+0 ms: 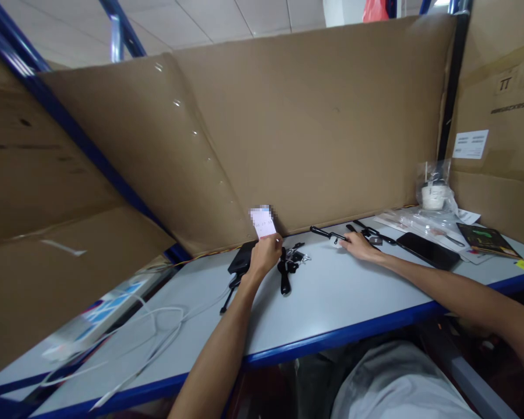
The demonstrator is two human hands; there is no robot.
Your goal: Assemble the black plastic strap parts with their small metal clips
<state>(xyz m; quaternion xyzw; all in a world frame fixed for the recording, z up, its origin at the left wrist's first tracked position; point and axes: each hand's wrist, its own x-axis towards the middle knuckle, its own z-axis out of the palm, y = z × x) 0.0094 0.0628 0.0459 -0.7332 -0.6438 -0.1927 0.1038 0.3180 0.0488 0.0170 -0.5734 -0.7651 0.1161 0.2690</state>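
The person sits at a grey table [332,302] with a blue edge, both arms stretched out over it. From where I stand, the left hand [267,254] is closed on a card [264,226], pinching its lower end so that it stands up in front of the cardboard wall [314,128]; the card is pale, its top blurred out. The right hand [360,245] is farther along, low over the table, its fingertips at the near end of a slim black tool [321,231]. I cannot tell whether those fingers grip it or only touch it. A small white piece [335,241] shows just under the tool. Between the hands, nearer the left one, lies a heap of small black and silvery parts [293,256], with a black handle [284,282] beside it pointing toward the person. A black box [240,259] sits just left of the left hand, partly behind it, and a white cable [181,314] loops over the table's left side. Past the right hand, a phone [428,250] lies flat, clear plastic bags [434,220] behind it, and a wrapped white cup [434,198] stands near the corner.
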